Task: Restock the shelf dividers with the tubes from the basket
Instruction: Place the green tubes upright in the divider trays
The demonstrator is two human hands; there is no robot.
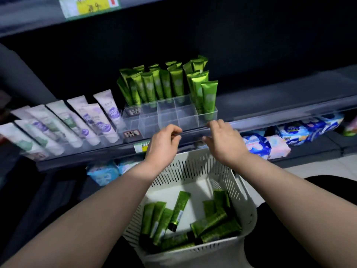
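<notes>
Writing on the yellow price tag (90, 6) and on the tube labels is too blurred to read. The left hand (164, 141) and right hand (222, 141) curl their fingers at the shelf's clear front rail (289, 117); whether they grip it is unclear. Green tubes (164, 86) stand in the back cells of the clear divider (185, 117). Loose tubes (179, 209) lie in the white basket (193, 165).

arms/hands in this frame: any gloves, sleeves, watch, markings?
No gloves on the left hand or the right hand. No rings, watch or bands show. The left forearm and right forearm are bare to the frame edge, with no sleeve in view. The only clothing visible is a dark garment at the lower right.
</notes>
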